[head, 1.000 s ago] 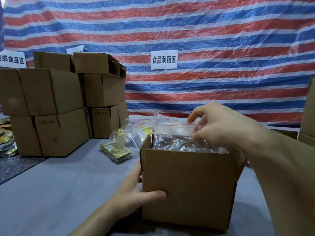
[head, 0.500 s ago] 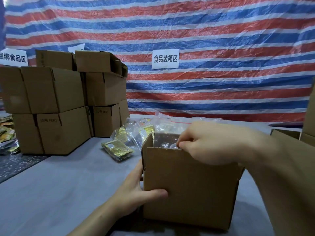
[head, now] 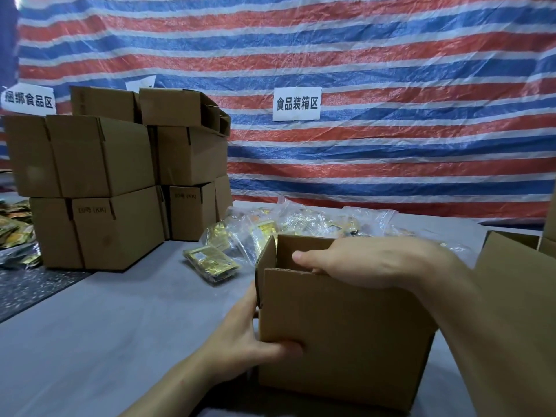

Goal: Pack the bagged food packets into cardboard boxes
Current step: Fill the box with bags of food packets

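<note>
Cardboard box [head: 346, 335] on our worktop [head: 120, 326]: our left hand [head: 240, 341] grips its near corner; our right hand [head: 361, 263] sits inside, fingers hidden, grasp untellable.

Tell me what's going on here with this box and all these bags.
A person is packing an open cardboard box on the table. The left hand grips its near left corner, while the right hand dips into the open top, fingers hidden behind the wall. More bagged packets lie just behind it, and closed boxes stand stacked at the left.
</note>
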Action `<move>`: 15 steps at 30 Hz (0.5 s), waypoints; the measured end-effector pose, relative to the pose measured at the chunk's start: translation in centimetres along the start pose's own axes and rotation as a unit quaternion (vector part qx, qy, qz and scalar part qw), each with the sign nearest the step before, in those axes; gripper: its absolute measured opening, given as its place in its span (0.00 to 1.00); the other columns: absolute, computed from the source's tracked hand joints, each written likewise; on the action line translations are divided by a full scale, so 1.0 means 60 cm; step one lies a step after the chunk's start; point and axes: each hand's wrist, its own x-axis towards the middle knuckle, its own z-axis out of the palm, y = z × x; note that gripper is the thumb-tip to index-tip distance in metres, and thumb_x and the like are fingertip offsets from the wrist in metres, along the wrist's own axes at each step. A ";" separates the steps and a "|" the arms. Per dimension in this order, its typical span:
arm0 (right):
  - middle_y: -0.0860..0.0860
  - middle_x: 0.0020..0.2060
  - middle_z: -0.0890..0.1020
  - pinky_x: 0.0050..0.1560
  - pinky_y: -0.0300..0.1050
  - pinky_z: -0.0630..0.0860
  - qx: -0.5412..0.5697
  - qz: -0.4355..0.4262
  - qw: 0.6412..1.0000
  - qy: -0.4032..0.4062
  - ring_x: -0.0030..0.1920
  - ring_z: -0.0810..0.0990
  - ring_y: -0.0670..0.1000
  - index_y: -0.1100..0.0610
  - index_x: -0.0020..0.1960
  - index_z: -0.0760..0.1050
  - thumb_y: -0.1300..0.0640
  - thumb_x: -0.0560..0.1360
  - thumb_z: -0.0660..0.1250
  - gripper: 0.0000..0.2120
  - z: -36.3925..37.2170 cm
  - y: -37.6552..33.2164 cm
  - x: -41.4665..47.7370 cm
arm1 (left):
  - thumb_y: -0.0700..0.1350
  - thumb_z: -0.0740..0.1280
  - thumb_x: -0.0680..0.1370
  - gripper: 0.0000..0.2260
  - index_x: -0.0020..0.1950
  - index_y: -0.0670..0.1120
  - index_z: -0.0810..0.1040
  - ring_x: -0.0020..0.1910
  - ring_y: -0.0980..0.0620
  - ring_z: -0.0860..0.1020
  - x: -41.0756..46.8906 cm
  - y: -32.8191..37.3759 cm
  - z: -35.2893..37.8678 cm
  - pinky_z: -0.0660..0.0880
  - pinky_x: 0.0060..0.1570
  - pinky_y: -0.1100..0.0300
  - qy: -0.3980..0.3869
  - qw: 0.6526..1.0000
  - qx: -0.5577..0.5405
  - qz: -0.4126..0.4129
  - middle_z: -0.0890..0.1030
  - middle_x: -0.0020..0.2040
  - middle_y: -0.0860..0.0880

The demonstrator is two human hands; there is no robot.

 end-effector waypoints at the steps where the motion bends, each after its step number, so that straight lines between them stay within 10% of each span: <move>1: 0.47 0.53 0.86 0.70 0.54 0.70 0.005 -0.001 1.000 -0.002 0.58 0.82 0.49 0.47 0.51 0.86 0.24 0.74 0.50 0.35 0.001 -0.002 -0.001 | 0.61 0.82 0.62 0.42 0.72 0.55 0.70 0.63 0.50 0.79 0.001 0.001 0.000 0.76 0.64 0.46 -0.002 1.000 -0.001 0.001 0.81 0.62 0.53; 6: 0.47 0.45 0.88 0.47 0.39 0.81 0.132 0.035 0.984 -0.115 0.45 0.87 0.46 0.46 0.53 0.86 0.25 0.75 0.53 0.33 -0.004 0.003 -0.006 | 0.61 0.83 0.63 0.44 0.74 0.54 0.68 0.65 0.50 0.79 0.001 0.002 0.000 0.76 0.64 0.46 -0.005 1.000 -0.011 0.004 0.81 0.64 0.53; 11: 0.46 0.57 0.83 0.67 0.49 0.73 0.105 -0.004 0.994 0.007 0.56 0.82 0.46 0.45 0.64 0.78 0.27 0.78 0.48 0.32 -0.016 0.009 -0.009 | 0.63 0.83 0.62 0.45 0.74 0.58 0.67 0.63 0.55 0.80 0.003 0.007 0.005 0.79 0.56 0.61 -0.024 0.999 -0.042 -0.011 0.81 0.64 0.57; 15: 0.43 0.55 0.82 0.67 0.53 0.73 0.047 -0.048 0.988 0.136 0.57 0.80 0.46 0.46 0.55 0.82 0.28 0.78 0.52 0.28 -0.035 0.009 -0.033 | 0.67 0.82 0.57 0.47 0.72 0.61 0.67 0.61 0.60 0.80 0.005 0.012 0.008 0.79 0.52 0.67 -0.030 0.996 -0.075 -0.038 0.81 0.61 0.62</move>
